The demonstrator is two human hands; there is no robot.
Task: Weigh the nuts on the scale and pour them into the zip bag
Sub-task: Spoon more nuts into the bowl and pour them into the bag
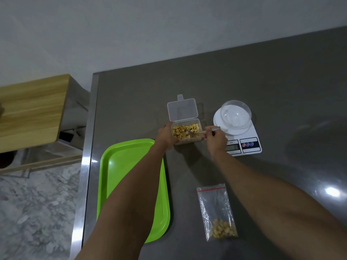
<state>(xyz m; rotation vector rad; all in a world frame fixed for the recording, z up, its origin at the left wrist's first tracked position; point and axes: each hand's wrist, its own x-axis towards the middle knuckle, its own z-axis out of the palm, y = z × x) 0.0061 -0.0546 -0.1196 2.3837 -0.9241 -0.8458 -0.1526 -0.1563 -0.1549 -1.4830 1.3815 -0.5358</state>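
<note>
A bright green rectangular plastic tray [120,171] lies at lower centre-left on a dark grey table with a metal edge [262,87]. A light wooden cabinet [33,111] stands at left, above grey marbled flooring [37,212].

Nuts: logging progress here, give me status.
Left hand holds the nut box; right hand digs spoon into it. Bowl on scale empty. Zip bag partly filled. Nothing in the way.
</note>
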